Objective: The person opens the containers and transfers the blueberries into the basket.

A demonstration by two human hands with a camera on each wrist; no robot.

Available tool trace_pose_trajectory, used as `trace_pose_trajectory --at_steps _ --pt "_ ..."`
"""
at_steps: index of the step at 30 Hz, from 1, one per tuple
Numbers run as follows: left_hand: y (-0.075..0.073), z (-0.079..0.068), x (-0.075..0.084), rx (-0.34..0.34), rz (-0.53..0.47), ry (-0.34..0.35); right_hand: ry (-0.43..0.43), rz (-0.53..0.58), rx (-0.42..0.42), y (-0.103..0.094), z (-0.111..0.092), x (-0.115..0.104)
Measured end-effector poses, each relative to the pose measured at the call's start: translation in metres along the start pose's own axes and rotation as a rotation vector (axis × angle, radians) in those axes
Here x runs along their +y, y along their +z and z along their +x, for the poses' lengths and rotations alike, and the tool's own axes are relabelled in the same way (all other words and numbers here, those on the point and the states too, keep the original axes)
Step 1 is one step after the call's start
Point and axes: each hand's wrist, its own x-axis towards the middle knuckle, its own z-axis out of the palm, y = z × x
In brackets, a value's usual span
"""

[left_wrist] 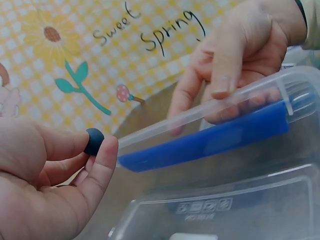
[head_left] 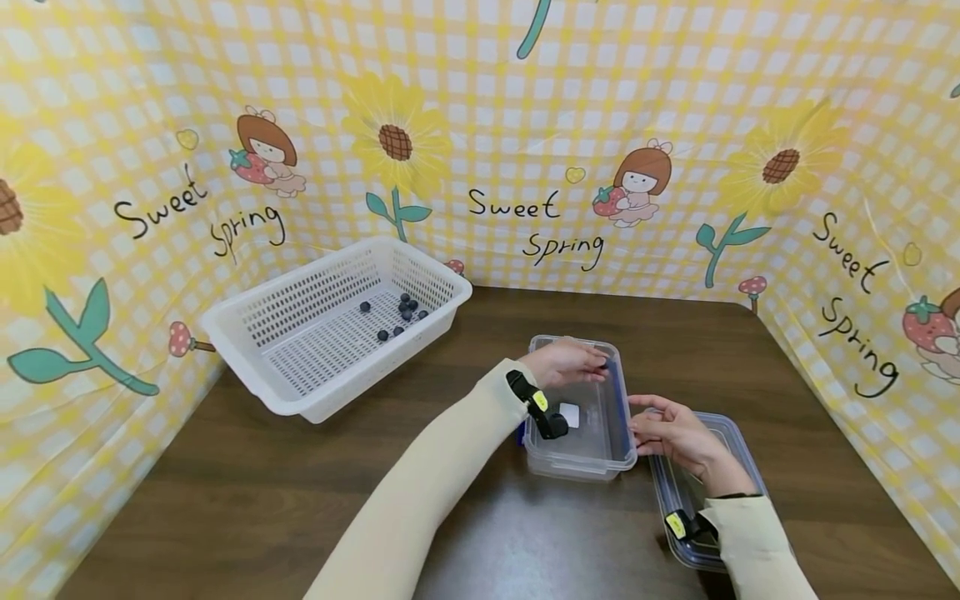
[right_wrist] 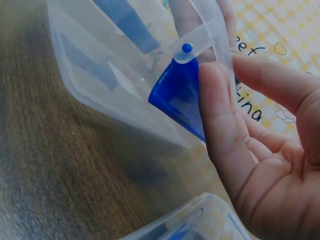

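Observation:
Between the thumb and fingertips of my left hand (head_left: pixel 566 364) is a blueberry (left_wrist: pixel 93 142), dark blue and round. That hand is over the far part of a clear plastic container (head_left: pixel 573 468) with blue side latches. My right hand (head_left: pixel 682 437) grips the container's right side, its thumb against the blue latch (right_wrist: pixel 175 95) and its fingers at the rim. A small white rectangle (head_left: pixel 570 415) shows in the container's floor area. Several more blueberries (head_left: pixel 365 307) lie in a white perforated basket (head_left: pixel 258 400) at the left.
Under my right wrist lies a second clear plastic piece (head_left: pixel 729 429) with a rim; whether lid or box I cannot tell. The brown wooden table (head_left: pixel 360 467) meets a yellow checked cloth (head_left: pixel 525 150) at the back and sides.

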Motion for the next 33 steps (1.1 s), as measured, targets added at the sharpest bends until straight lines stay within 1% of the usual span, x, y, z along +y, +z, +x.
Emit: trace_pose_trajectory --at_steps 4,7,13,16,21,25,29,33 --pt "-0.013 -0.012 0.011 0.006 0.008 0.032 0.001 -0.006 0.006 0.000 0.000 0.000" --pt "-0.027 -0.020 0.021 0.007 0.019 0.059 -0.003 -0.007 0.007 0.001 0.000 -0.001" --pt "-0.065 -0.041 0.039 0.035 0.062 0.100 -0.008 -0.001 -0.008 0.001 0.002 0.000" --pt "-0.088 -0.053 0.047 0.066 0.083 0.134 -0.003 -0.006 0.000 0.001 0.002 0.000" --pt "-0.131 -0.076 0.059 0.138 0.104 0.156 0.013 -0.018 0.011 0.001 0.001 -0.001" --pt "-0.164 -0.096 0.066 0.191 0.120 0.183 0.013 -0.022 0.016 0.001 -0.001 -0.004" --pt "-0.199 -0.113 0.067 0.243 0.119 0.172 0.016 -0.017 0.006 0.001 -0.002 -0.004" --pt "-0.231 -0.130 0.063 0.329 0.062 0.136 0.017 -0.009 -0.006 0.001 0.000 -0.003"
